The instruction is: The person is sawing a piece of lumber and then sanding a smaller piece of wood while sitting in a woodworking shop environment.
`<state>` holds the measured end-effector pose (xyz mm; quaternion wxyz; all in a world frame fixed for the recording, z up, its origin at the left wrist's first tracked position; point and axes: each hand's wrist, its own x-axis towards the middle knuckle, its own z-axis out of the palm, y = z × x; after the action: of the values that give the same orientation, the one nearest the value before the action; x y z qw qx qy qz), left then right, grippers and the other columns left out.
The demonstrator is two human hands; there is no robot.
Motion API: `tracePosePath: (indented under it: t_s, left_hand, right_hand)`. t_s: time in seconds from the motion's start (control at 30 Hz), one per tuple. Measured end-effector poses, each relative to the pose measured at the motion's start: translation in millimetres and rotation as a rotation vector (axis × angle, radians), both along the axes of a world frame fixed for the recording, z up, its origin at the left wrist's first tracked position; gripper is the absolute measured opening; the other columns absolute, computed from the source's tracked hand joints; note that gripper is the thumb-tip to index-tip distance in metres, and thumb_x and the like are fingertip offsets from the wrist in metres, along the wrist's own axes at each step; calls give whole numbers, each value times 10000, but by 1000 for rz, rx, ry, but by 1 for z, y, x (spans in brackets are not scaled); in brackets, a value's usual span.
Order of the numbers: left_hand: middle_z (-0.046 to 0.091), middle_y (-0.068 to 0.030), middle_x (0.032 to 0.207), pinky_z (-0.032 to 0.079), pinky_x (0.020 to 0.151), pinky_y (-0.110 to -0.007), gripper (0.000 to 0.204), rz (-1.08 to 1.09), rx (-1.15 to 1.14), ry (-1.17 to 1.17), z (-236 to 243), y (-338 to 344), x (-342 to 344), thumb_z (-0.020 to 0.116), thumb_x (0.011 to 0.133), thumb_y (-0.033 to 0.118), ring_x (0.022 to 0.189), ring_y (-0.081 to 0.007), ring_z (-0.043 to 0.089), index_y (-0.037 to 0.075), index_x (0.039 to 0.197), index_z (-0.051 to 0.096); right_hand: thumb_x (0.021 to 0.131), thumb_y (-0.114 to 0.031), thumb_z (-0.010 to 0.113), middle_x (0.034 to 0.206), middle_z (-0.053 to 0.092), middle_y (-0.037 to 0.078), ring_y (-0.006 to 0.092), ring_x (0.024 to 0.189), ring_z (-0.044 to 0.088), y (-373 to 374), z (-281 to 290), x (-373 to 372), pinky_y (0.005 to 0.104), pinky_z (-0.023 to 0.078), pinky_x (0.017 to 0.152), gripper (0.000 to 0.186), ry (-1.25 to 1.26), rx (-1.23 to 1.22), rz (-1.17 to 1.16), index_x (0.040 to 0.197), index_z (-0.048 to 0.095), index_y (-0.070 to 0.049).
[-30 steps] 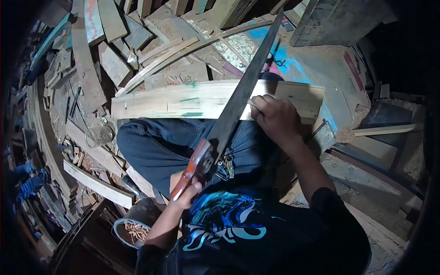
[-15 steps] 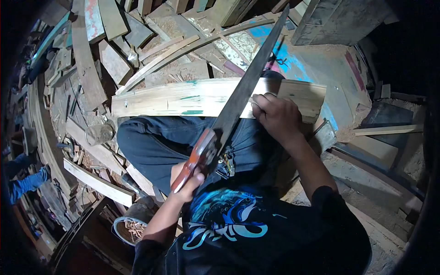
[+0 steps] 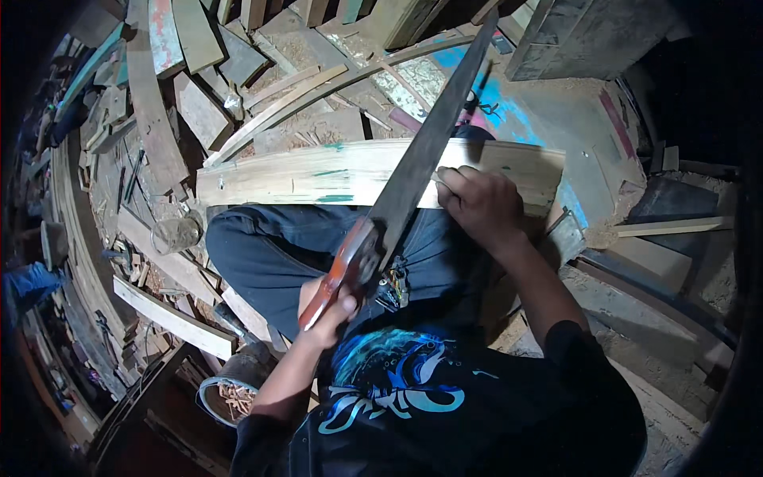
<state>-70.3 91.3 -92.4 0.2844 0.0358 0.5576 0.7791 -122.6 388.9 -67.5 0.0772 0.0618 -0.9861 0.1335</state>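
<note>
My left hand (image 3: pixel 327 312) is wrapped round the reddish-brown wooden handle of a handsaw (image 3: pixel 425 147). Its long dark blade slants up and to the right, passing over a pale wooden plank (image 3: pixel 270 176) with green streaks that lies across my legs. Just right of the blade, my right hand (image 3: pixel 483 203) is closed over the plank, thumb and fingers pressed together. A small pale tip shows at its fingertips, close to the blade; what it belongs to is hidden. The saw's teeth are too fine to make out.
Wood offcuts and curved strips (image 3: pixel 278 115) litter the sawdust-covered floor ahead and left. A bucket of wood scraps (image 3: pixel 230 393) stands at lower left, near a clear jar (image 3: pixel 176 233). A large wooden block (image 3: pixel 592 40) is at upper right. Another person's blue sleeve (image 3: pixel 32 286) shows far left.
Both hands and the saw keep nearly the same place, with only a slight shift of the view. At the far left, the other person's blue sleeve has moved up and outward.
</note>
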Motion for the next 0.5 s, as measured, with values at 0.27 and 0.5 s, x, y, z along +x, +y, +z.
tracePosePath:
  t_s: [0.27,0.5]
  left_hand:
    - [464,-44,577,372,516,-288,285,58,63,-99,4,2,-1,639,786,206,516,-144,448,52,659,436]
    - [453,-39,540,369,503,-284,271,33,79,-57,-8,9,-9,634,774,203,504,-135,453,53,672,433]
  right_hand:
    - [824,-270,646,748,625,59,278,671,636,2,-3,-3,403,503,601,159,-2,-41,-21,929,670,-153]
    - [823,-274,646,754,626,58,278,674,634,3,-8,-2,410,500,609,158,45,-56,24,926,661,-155]
